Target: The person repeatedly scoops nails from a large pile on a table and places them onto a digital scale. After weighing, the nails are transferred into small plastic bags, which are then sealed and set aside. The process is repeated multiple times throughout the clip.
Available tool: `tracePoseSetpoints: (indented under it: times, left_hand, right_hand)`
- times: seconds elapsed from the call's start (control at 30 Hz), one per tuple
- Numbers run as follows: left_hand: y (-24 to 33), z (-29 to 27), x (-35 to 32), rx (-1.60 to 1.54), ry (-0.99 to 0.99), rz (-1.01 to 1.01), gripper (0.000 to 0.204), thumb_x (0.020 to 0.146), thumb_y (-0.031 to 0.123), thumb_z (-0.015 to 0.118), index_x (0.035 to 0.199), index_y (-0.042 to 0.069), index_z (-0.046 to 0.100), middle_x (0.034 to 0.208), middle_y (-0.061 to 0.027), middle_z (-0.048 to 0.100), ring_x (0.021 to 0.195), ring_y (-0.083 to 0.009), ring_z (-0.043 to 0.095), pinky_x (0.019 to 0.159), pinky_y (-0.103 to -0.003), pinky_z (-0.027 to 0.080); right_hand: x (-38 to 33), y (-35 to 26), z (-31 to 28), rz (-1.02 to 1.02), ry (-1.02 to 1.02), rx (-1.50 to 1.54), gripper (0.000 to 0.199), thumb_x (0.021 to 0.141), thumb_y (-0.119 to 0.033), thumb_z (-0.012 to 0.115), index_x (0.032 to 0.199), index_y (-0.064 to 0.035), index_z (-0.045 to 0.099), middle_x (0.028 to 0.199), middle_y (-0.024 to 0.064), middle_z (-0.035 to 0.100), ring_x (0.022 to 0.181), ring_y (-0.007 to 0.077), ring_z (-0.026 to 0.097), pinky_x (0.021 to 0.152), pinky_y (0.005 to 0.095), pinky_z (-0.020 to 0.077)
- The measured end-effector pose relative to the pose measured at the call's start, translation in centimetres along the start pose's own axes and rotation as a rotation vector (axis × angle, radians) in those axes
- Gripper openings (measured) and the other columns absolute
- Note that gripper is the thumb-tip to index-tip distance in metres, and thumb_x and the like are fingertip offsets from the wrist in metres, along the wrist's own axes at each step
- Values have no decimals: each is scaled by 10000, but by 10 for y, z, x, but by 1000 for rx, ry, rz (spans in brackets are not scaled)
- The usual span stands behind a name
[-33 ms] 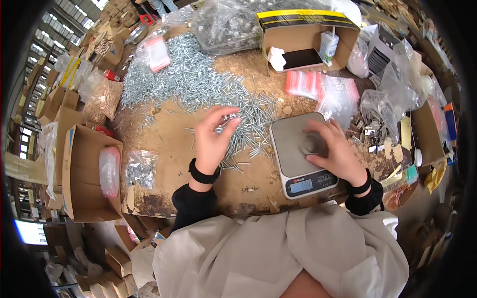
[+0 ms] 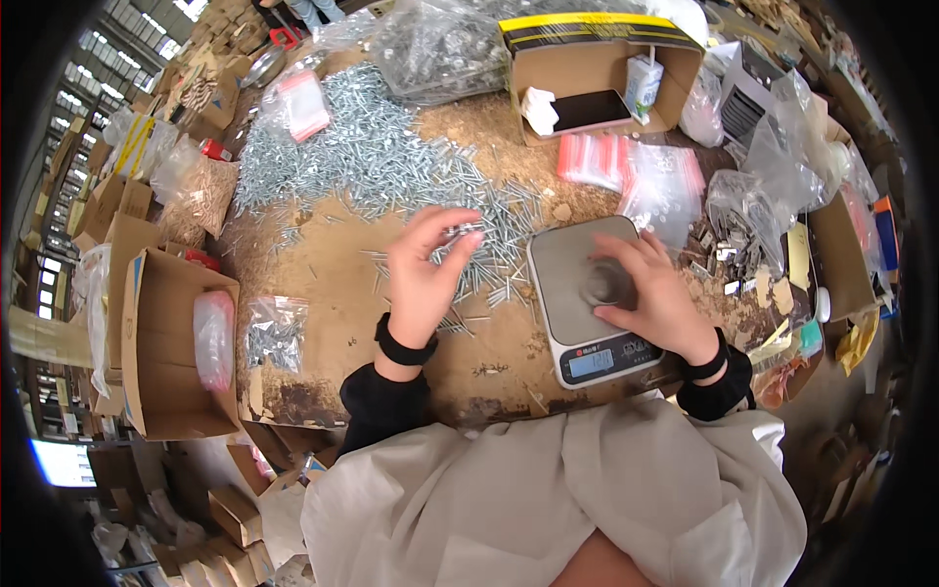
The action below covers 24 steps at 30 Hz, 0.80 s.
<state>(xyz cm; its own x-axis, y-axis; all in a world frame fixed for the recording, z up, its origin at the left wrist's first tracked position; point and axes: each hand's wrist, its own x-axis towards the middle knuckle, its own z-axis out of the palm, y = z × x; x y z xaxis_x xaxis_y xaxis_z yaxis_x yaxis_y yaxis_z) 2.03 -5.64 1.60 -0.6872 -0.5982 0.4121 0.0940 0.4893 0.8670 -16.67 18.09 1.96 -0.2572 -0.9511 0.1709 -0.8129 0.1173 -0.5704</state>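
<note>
head: left fingers (image 2: pixel 443 220) pinch shiny metal bits (image 2: pixel 463 230); right fingers (image 2: pixel 629 251) curve wide over a smooth scale (image 2: pixel 566 298), hold unclear.

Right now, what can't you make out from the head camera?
Head view, all:
Metal pieces in left hand: too small to count, partly covered by the hand.
Round form beside right hand: blurred, nature unclear.
Far person's legs: rest cut off by top edge.

Blurred metal pieces (image 2: pixel 464 230) in left fingers (image 2: pixel 440 219), background person (image 2: pixel 321 10) cut off
</note>
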Motion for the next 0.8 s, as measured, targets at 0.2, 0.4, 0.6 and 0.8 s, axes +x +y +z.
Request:
tracePoseSetpoints:
  times: [0.2,0.4,0.6,0.8]
  left_hand:
    - [45,68,-22,63,-256,225,182,819,8,753,996,43,735,934,-75,636,756,-205,620,692,-316,493]
    - [35,89,-27,320,-427,432,222,790,141,785,1000,95,728,1098,-54,663,1078,-287,603,895,-403,482]
    - [35,83,-23,292,-434,425,265,757,154,803,1007,103,729,1102,-46,687,1074,-280,608,927,-412,454]
    - [32,83,-23,143,-438,421,213,783,2,722,976,90,738,1068,-40,697,1068,-276,626,905,-400,483]
  right_hand:
    - [12,-9,10,-95,90,38,936,695,-151,827,1502,-114,355,1132,120,659,1135,333,593,1151,583,300]
    - [4,1,9,-95,56,68,952,689,-153,827,1512,-107,350,1077,120,663,1115,337,593,1141,589,311]
    - [-1,5,5,-134,39,61,950,706,-241,844,1509,-103,356,1163,125,632,1178,328,559,1168,604,243]
    - [-34,16,-35,-56,163,-17,931,738,-338,844,1499,-79,375,1446,141,495,1360,330,450,1192,602,176]
